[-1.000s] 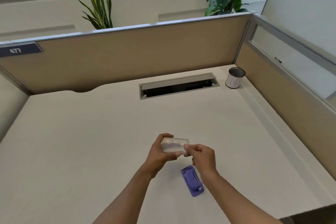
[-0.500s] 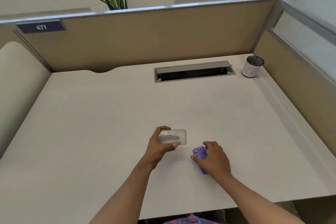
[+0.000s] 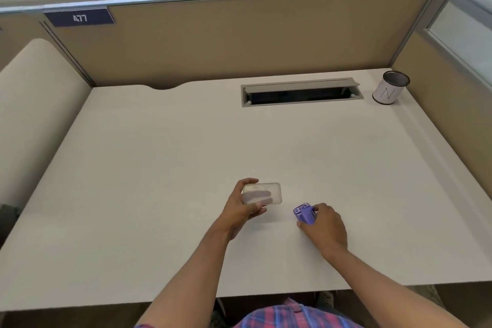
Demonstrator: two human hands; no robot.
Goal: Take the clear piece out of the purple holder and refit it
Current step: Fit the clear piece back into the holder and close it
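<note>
Currently the left hand (image 3: 241, 208) holds the clear piece (image 3: 262, 193) above the desk (image 3: 159, 168), thumb along its top edge and fingers showing through it from behind. Just to its right, apart from it, the right hand (image 3: 323, 226) is closed around the purple holder (image 3: 304, 213), which sits at the desk surface with one end poking out past the fingertips.

Wide open desk (image 3: 159, 168) all round both hands — bare surface left, right and ahead. Far back, the cable slot (image 3: 300, 93) and a cup (image 3: 390, 88) hug the partition (image 3: 239, 42) — walls close three sides.
</note>
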